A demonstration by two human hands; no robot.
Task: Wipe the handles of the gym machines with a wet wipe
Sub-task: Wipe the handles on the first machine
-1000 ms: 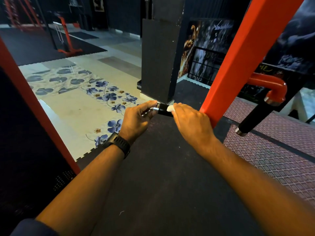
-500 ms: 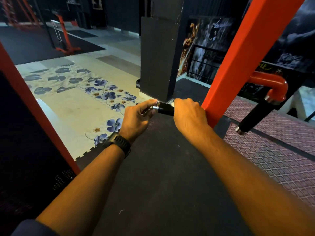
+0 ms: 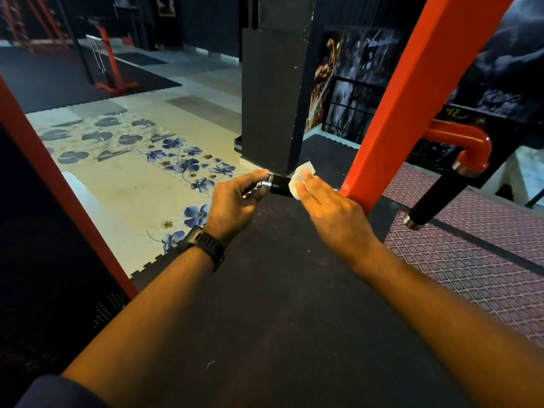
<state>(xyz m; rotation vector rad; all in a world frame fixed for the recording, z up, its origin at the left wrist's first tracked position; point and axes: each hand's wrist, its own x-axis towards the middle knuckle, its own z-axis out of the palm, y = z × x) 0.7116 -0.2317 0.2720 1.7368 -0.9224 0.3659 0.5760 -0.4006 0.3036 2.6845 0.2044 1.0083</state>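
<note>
A short black handle [image 3: 279, 185] with a silver end ring juts left from the slanted red machine beam [image 3: 412, 98]. My left hand [image 3: 235, 201], with a black watch on its wrist, pinches the handle's ringed end between thumb and fingers. My right hand [image 3: 329, 207] lies over the handle next to the beam and holds a white wet wipe [image 3: 301, 175] against it. A corner of the wipe sticks out past my fingertips. The part of the handle under my right hand is hidden.
A second black handle [image 3: 435, 198] hangs from a red elbow pipe [image 3: 468, 145] to the right of the beam. Below are dark rubber matting [image 3: 279, 290] and a patterned mat [image 3: 471, 245]. A black pillar [image 3: 270, 98] stands behind the hands, and a red frame post [image 3: 59, 187] rises at left.
My right hand has loosened its wrap round the handle and its fingers lie flatter. The wipe, hidden half a second ago, now shows beyond the fingertips. My left hand has stayed on the end.
</note>
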